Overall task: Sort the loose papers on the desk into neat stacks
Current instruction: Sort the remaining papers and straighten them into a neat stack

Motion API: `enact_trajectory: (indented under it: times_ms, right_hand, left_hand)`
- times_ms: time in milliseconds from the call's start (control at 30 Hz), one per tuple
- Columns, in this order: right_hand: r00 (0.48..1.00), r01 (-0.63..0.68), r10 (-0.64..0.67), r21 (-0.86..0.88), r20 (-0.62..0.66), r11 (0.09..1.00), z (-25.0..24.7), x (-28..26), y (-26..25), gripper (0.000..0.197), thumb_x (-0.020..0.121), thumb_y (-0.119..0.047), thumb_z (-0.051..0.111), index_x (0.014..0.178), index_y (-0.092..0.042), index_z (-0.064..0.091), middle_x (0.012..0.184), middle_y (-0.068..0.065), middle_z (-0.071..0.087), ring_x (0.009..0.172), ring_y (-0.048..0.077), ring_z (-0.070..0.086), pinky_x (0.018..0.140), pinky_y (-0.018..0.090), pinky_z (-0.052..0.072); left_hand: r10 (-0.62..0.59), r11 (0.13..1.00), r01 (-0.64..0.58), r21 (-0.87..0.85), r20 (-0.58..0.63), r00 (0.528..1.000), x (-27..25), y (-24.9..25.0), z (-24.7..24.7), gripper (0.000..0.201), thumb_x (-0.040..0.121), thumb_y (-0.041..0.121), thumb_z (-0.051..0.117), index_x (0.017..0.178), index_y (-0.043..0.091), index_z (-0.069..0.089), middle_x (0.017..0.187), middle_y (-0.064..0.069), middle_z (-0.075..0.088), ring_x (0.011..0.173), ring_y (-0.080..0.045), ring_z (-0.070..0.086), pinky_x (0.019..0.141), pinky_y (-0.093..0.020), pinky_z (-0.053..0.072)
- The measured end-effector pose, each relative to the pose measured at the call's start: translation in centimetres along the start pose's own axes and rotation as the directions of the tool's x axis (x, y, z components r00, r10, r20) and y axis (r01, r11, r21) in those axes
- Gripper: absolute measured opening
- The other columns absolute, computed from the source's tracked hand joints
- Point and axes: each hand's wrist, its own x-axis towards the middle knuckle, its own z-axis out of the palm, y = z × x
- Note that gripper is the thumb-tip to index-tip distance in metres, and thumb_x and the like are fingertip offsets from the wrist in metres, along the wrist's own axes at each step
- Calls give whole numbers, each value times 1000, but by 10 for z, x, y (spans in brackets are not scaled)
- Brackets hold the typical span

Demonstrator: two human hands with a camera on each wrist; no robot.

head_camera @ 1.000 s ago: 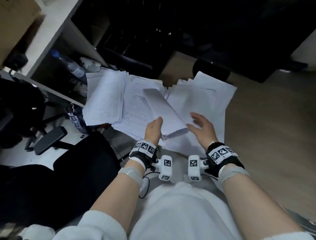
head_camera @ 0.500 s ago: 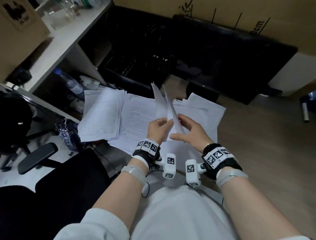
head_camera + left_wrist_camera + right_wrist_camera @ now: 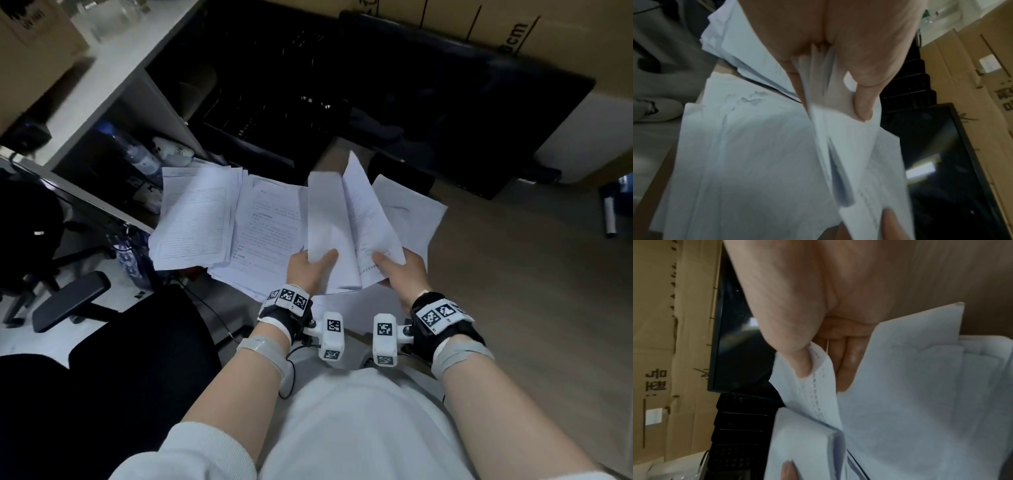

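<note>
I hold a bundle of white sheets (image 3: 342, 226) up off the desk, spread open like a book. My left hand (image 3: 310, 265) grips its left part, thumb on top (image 3: 863, 104). The right part, printed with text (image 3: 818, 402), is pinched at its lower corner by my right hand (image 3: 399, 270). Under the bundle lie loose papers: a lined stack (image 3: 195, 216) at the left, a printed pile (image 3: 267, 219) in the middle, more sheets (image 3: 414, 212) at the right. In the left wrist view the desk sheets (image 3: 748, 154) spread below the held bundle.
The wooden desk (image 3: 513, 291) stretches to the right. A dark monitor (image 3: 445, 85) and black stacked trays (image 3: 267, 113) stand behind the papers. Left of the desk are a shelf with a water bottle (image 3: 137, 154), a black chair (image 3: 137, 342) and cardboard boxes (image 3: 34, 41).
The bundle, lying flat in my left hand a second ago, was lifted upright; my right hand took hold of its right part and the sheets now fan apart.
</note>
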Motion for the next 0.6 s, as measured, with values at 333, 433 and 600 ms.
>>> enact_trajectory:
  times_ms: [333, 433, 600]
  right_hand:
    - [994, -91, 84, -122, -64, 988, 0, 19, 18, 41, 83, -35, 65, 99, 2, 68, 93, 18, 71, 83, 19, 62, 79, 33, 49]
    - [998, -63, 66, -210, 8, 976, 34, 30, 17, 44, 78, -38, 65, 89, 4, 68, 83, 13, 73, 77, 22, 65, 75, 33, 52]
    - [992, -113, 126, -354, 13, 928, 104, 42, 15, 14, 77, -24, 64, 74, -14, 75, 72, -3, 74, 74, 26, 70, 75, 36, 57]
  left_hand:
    - [-2, 998, 5, 58, -51, 999, -5, -3, -29, 17, 87, 12, 75, 94, -2, 72, 87, -15, 72, 77, -24, 67, 70, -31, 56]
    - [-17, 994, 28, 103, -101, 995, 0, 2, -62, 20, 88, 12, 74, 102, -2, 71, 93, -14, 71, 79, -22, 67, 65, -23, 56]
    - [-64, 986, 111, 125, -330, 942, 18, -8, -126, 30, 73, 37, 71, 87, 12, 70, 85, -7, 70, 86, -26, 69, 79, -34, 57]
